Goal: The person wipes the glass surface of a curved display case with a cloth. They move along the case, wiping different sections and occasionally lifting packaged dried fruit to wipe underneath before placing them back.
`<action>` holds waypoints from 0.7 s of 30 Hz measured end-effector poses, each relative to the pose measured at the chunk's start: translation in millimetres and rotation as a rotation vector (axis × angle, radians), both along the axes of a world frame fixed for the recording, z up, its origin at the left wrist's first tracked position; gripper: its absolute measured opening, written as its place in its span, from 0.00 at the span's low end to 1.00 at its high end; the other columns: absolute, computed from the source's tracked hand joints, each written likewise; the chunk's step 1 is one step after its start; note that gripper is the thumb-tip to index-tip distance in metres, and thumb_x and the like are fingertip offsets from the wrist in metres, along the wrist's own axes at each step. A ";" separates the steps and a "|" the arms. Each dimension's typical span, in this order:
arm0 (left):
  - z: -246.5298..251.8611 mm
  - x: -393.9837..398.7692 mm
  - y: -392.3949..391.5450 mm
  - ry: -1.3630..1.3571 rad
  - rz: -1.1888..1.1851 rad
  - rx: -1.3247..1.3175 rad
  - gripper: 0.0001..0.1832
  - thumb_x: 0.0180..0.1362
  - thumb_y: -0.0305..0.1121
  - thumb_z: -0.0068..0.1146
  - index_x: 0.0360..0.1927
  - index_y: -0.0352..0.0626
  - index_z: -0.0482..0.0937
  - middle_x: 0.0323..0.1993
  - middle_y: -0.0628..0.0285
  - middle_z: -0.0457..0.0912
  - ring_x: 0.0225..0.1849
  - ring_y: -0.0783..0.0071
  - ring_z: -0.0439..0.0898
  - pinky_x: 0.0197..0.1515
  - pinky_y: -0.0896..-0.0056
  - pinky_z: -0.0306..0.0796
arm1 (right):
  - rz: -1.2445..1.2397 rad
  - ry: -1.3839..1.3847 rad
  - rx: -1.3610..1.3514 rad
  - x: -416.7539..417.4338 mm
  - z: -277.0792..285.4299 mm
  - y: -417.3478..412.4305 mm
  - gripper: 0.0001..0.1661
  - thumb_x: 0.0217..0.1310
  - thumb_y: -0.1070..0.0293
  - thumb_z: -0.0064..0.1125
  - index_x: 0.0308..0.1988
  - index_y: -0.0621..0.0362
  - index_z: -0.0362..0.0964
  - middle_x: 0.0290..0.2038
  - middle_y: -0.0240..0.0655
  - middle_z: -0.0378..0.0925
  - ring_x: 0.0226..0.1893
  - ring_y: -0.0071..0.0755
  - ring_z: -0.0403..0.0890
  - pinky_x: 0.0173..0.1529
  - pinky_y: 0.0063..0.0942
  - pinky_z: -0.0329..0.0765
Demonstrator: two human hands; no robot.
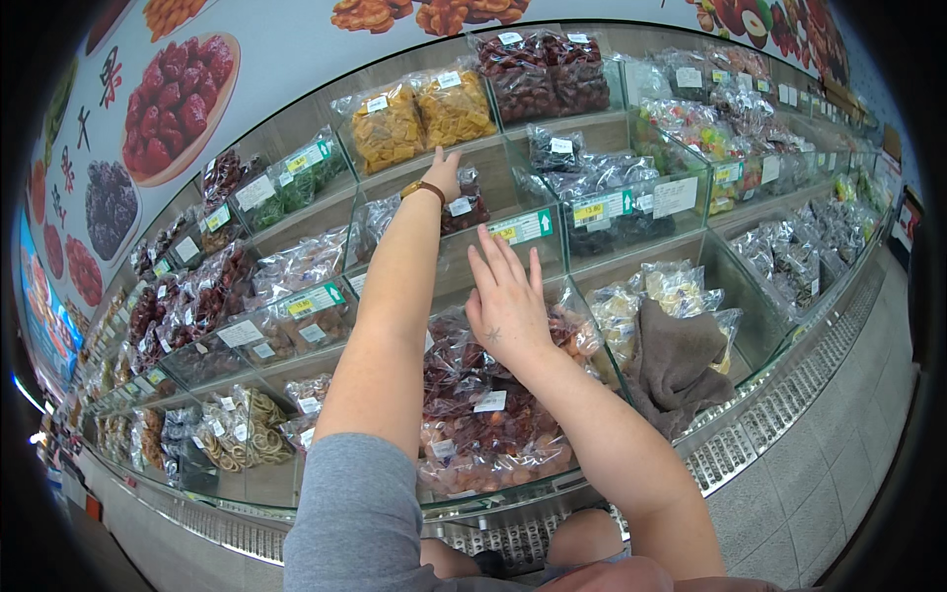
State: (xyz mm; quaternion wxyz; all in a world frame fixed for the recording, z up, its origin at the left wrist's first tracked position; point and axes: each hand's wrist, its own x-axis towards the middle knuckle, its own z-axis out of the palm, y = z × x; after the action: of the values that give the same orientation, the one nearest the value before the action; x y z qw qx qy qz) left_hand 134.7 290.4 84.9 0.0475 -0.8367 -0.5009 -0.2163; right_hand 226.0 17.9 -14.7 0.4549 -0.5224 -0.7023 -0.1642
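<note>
My left hand (442,176), with a brown strap at the wrist, reaches up to the shelf just below two clear bags of yellow dried fruit pieces (453,107); its fingertips are near the shelf's back, and part of the hand is turned away. Right beside it lies a bag of dark red dried fruit (467,203). My right hand (507,296) is spread palm down, fingers apart, over the lower bin, near the glass divider and its price tag (521,227). Beneath it are many bags of reddish-brown dried fruit (484,414).
Tiered glass-walled bins hold bagged dried fruit on both sides. A grey-brown cloth (677,362) hangs over the front edge at right, by bags of pale dried pieces (673,285). A perforated metal rail (769,414) runs along the base. A printed wall panel (274,52) rises behind.
</note>
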 end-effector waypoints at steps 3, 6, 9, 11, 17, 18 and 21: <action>6.0 -2.6 -1.1 0.111 0.023 -0.149 0.42 0.44 0.18 0.54 0.68 0.49 0.60 0.71 0.47 0.50 0.68 0.47 0.61 0.65 0.53 0.63 | 0.001 0.000 0.000 0.1 0.1 -0.1 0.32 0.54 0.68 0.53 0.60 0.64 0.62 0.69 0.40 0.51 0.69 0.40 0.54 0.71 0.55 0.44; 8.9 -6.4 -0.6 0.434 0.135 -0.242 0.38 0.49 0.24 0.50 0.68 0.53 0.60 0.71 0.48 0.50 0.68 0.48 0.60 0.66 0.52 0.62 | 0.019 0.014 0.012 -2.5 0.6 -1.1 0.31 0.54 0.69 0.53 0.59 0.64 0.62 0.69 0.40 0.52 0.69 0.41 0.55 0.71 0.55 0.44; 4.1 -5.0 -4.2 0.578 0.199 -0.200 0.34 0.56 0.33 0.48 0.68 0.57 0.60 0.71 0.48 0.52 0.67 0.47 0.62 0.66 0.52 0.62 | 0.036 0.040 0.030 -0.8 0.5 -1.1 0.30 0.54 0.72 0.51 0.58 0.64 0.63 0.68 0.42 0.54 0.69 0.42 0.56 0.70 0.57 0.45; 2.8 -1.3 -6.2 0.647 0.280 -0.197 0.34 0.56 0.34 0.47 0.69 0.58 0.59 0.71 0.50 0.52 0.68 0.47 0.61 0.66 0.48 0.61 | 0.027 0.038 0.033 1.1 -0.3 -0.6 0.30 0.53 0.72 0.51 0.58 0.64 0.63 0.68 0.41 0.54 0.68 0.41 0.56 0.70 0.57 0.45; -1.9 -11.8 20.0 0.597 0.417 -0.233 0.31 0.57 0.33 0.47 0.67 0.51 0.62 0.72 0.53 0.51 0.69 0.47 0.59 0.65 0.47 0.61 | 0.052 0.047 0.053 -5.2 -0.6 -2.4 0.30 0.53 0.73 0.51 0.58 0.64 0.63 0.68 0.42 0.54 0.68 0.41 0.57 0.70 0.57 0.45; 4.7 -10.2 2.5 0.649 0.381 -0.235 0.29 0.57 0.32 0.47 0.65 0.47 0.66 0.71 0.53 0.54 0.69 0.48 0.61 0.64 0.48 0.62 | 0.056 0.048 0.051 -6.3 -0.4 -2.8 0.30 0.53 0.73 0.52 0.58 0.64 0.63 0.68 0.42 0.54 0.68 0.41 0.57 0.70 0.57 0.45; -7.7 -65.3 37.6 0.624 0.328 -0.241 0.27 0.56 0.32 0.45 0.61 0.43 0.70 0.63 0.44 0.65 0.64 0.47 0.65 0.62 0.53 0.65 | 0.108 0.052 0.043 -20.7 2.4 -8.2 0.30 0.53 0.73 0.52 0.58 0.64 0.63 0.68 0.42 0.54 0.68 0.41 0.57 0.70 0.57 0.45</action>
State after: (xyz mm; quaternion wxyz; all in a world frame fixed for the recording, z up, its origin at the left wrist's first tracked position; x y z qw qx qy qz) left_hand 69.4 327.9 77.2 0.1332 -0.7706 -0.6115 0.1201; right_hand 205.3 9.8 -12.2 0.4923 -0.4778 -0.7138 -0.1406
